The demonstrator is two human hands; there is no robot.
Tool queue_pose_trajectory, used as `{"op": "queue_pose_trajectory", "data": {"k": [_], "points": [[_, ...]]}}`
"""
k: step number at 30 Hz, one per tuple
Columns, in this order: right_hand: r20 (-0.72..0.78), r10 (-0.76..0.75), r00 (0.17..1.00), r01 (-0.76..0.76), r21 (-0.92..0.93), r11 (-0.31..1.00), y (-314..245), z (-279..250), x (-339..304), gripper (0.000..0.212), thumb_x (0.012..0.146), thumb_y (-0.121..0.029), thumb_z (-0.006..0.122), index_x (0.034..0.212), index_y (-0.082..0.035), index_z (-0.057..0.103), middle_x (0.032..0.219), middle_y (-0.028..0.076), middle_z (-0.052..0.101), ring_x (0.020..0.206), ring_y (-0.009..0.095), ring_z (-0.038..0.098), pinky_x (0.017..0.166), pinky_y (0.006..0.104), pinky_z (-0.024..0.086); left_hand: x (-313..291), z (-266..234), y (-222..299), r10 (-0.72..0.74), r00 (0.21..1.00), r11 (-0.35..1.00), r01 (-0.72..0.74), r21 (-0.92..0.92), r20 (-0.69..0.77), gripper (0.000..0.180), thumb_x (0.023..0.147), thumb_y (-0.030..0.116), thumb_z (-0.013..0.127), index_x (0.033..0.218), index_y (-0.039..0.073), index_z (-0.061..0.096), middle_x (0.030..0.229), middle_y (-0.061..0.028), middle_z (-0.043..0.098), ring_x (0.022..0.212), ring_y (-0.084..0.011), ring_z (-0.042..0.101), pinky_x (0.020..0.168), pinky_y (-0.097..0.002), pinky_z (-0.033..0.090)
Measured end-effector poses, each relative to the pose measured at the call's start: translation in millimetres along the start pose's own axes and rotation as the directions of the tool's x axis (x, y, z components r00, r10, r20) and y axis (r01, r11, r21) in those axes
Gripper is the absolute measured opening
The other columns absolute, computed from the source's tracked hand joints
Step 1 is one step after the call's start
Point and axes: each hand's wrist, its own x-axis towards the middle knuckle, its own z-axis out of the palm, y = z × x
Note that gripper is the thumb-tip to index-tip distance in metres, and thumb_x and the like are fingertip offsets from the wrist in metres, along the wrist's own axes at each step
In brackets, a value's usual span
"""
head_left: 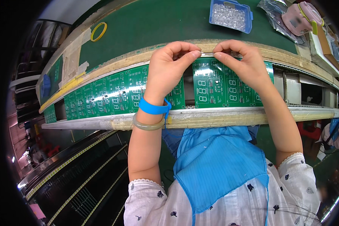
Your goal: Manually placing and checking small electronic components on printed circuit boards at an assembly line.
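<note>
My left hand [168, 67] and my right hand [249, 63] are raised at the far side of the rail line, fingertips close together. Thumb and index finger are pinched on each hand. Something tiny and pale shows at the left fingertips, too small to name; what the right fingertips hold cannot be made out. Below the hands lies a green circuit board [211, 88] with white digit outlines, partly covered by my right wrist. A longer run of similar green boards [109, 94] stretches left, passing behind my left wrist. A dark gap separates the two.
Beyond the rail [132, 59], a blue bin [249, 23] of small clear parts stands on the green bench. A yellow tape ring [98, 32] lies at left. A pink container [299, 19] sits at far right. The wooden near rail [214, 117] runs before my body.
</note>
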Motion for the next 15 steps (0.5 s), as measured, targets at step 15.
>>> {"op": "queue_pose_trajectory", "data": {"k": [15], "points": [[0.107, -0.297, 0.949, 0.300, -0.605, 0.738, 3.7, 6.0, -0.5, 0.009, 0.084, -0.012, 0.071, 0.091, -0.007, 0.070, 0.096, 0.006, 0.063, 0.097, 0.029, 0.057, 0.085, 0.0391, 0.046, -2.6, 1.0, -7.1, 0.013, 1.000, 0.999, -0.012, 0.045, -0.023, 0.013, 0.087, 0.006, 0.074, 0.098, 0.001, 0.075, 0.084, 0.0004, 0.070, 0.076, -0.0044, 0.060, 0.068, -0.0200, 0.050]]}}
